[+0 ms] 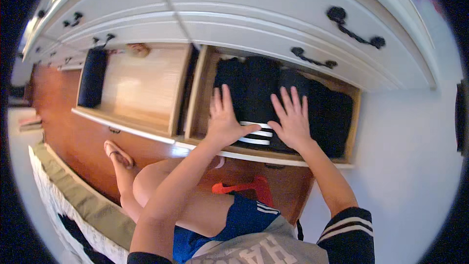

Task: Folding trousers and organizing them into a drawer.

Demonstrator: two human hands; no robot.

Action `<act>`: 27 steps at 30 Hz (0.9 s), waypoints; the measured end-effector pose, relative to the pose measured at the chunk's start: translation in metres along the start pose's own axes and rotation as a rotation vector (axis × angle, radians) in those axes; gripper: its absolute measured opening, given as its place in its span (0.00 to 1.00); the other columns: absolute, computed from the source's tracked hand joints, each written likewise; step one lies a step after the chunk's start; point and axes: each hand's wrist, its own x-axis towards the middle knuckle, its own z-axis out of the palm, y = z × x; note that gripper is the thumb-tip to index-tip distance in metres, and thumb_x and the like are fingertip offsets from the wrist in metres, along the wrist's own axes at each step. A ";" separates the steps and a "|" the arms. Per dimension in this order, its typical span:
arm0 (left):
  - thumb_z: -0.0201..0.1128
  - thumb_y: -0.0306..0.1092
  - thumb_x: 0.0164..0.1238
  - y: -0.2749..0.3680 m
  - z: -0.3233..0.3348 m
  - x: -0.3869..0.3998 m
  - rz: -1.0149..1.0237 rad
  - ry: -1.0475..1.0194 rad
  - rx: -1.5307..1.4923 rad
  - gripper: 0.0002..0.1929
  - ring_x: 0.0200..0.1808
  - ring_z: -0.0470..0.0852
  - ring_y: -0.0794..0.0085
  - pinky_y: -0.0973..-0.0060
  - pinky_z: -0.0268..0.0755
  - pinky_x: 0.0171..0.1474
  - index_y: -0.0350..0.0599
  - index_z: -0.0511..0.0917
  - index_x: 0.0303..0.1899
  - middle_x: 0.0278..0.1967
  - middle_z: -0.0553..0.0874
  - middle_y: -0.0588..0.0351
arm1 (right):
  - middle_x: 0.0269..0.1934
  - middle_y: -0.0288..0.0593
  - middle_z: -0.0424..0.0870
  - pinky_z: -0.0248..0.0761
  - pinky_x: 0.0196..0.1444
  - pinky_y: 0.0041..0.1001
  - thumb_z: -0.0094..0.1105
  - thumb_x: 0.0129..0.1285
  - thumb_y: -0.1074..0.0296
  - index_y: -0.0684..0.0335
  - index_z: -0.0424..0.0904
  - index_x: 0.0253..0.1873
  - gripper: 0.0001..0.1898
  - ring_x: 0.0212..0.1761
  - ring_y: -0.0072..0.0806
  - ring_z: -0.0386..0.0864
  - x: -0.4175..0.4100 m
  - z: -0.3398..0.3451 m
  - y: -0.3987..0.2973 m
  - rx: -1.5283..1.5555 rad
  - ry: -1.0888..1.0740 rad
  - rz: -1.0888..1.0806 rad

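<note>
Both of my hands are spread over black folded clothes (256, 80) inside the pulled-out right drawer (198, 113). My left hand (225, 121) lies at the left edge of the pile, its thumb beside a garment with white stripes (254, 141). On the other side of those stripes, my right hand (293, 121) rests with its fingers apart on the black fabric. Neither hand grips anything. More dark clothing (331, 121) fills the drawer's right end.
The left drawer (146, 88) is pulled out too, with a dark rolled item (93, 77) at its far left. Closed white drawer fronts with black handles (355, 33) rise behind. A red object (253, 189) is on the wood floor (66, 106). A bed (84, 187) stands at lower left.
</note>
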 end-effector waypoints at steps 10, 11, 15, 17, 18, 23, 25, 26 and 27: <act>0.74 0.49 0.51 -0.046 -0.007 0.000 0.395 -0.122 -0.422 0.41 0.70 0.62 0.42 0.57 0.55 0.71 0.36 0.68 0.64 0.68 0.66 0.33 | 0.51 0.47 0.85 0.54 0.73 0.47 0.46 0.70 0.63 0.64 0.84 0.43 0.16 0.60 0.38 0.77 0.121 0.004 -0.096 0.296 -0.092 -0.410; 0.74 0.49 0.52 -0.058 -0.019 -0.003 0.412 -0.067 -0.518 0.39 0.67 0.68 0.44 0.60 0.61 0.68 0.36 0.70 0.62 0.64 0.72 0.33 | 0.46 0.46 0.86 0.55 0.72 0.47 0.47 0.69 0.64 0.64 0.85 0.39 0.15 0.55 0.39 0.79 0.132 0.001 -0.101 0.290 -0.146 -0.401; 0.66 0.35 0.64 -0.116 -0.147 0.005 0.086 -0.166 -0.308 0.15 0.41 0.86 0.71 0.70 0.78 0.47 0.38 0.83 0.49 0.38 0.89 0.48 | 0.49 0.41 0.84 0.51 0.73 0.50 0.58 0.64 0.56 0.61 0.86 0.42 0.15 0.60 0.40 0.72 0.124 0.013 -0.102 0.130 -0.134 -0.490; 0.66 0.32 0.63 -0.203 -0.203 0.017 -0.039 0.295 -0.230 0.14 0.42 0.85 0.70 0.70 0.78 0.47 0.40 0.83 0.49 0.45 0.88 0.52 | 0.50 0.43 0.84 0.49 0.74 0.51 0.61 0.60 0.57 0.61 0.86 0.43 0.15 0.61 0.41 0.71 0.121 0.004 -0.112 0.109 -0.123 -0.474; 0.68 0.31 0.61 -0.238 -0.234 0.025 -0.060 0.460 -0.293 0.15 0.44 0.84 0.65 0.67 0.78 0.49 0.41 0.82 0.49 0.45 0.87 0.50 | 0.50 0.44 0.84 0.49 0.73 0.52 0.62 0.60 0.57 0.62 0.86 0.43 0.15 0.61 0.41 0.71 0.121 0.002 -0.112 0.113 -0.134 -0.457; 0.66 0.32 0.51 -0.393 -0.330 0.023 -0.493 0.729 0.620 0.31 0.59 0.74 0.45 0.53 0.73 0.58 0.40 0.71 0.60 0.54 0.76 0.40 | 0.51 0.42 0.83 0.49 0.72 0.55 0.64 0.57 0.59 0.61 0.85 0.44 0.15 0.61 0.42 0.71 0.125 0.005 -0.126 0.130 -0.169 -0.443; 0.68 0.35 0.50 -0.402 -0.335 0.041 -0.537 0.647 0.591 0.32 0.59 0.75 0.48 0.56 0.72 0.59 0.38 0.71 0.60 0.53 0.77 0.41 | 0.52 0.42 0.82 0.49 0.71 0.57 0.64 0.56 0.59 0.60 0.85 0.45 0.15 0.60 0.43 0.71 0.124 0.007 -0.121 0.087 -0.194 -0.436; 0.68 0.35 0.50 -0.402 -0.335 0.051 -0.530 0.646 0.570 0.32 0.59 0.75 0.48 0.56 0.72 0.59 0.38 0.71 0.60 0.53 0.77 0.41 | 0.52 0.42 0.82 0.49 0.71 0.57 0.64 0.56 0.59 0.60 0.85 0.45 0.15 0.60 0.43 0.71 0.124 0.007 -0.120 0.067 -0.198 -0.427; 0.71 0.38 0.49 -0.398 -0.337 0.059 -0.587 0.628 0.624 0.33 0.59 0.75 0.50 0.58 0.71 0.60 0.38 0.72 0.59 0.53 0.78 0.42 | 0.52 0.41 0.82 0.49 0.72 0.56 0.64 0.55 0.60 0.59 0.85 0.45 0.14 0.60 0.42 0.71 0.123 0.005 -0.121 0.049 -0.205 -0.408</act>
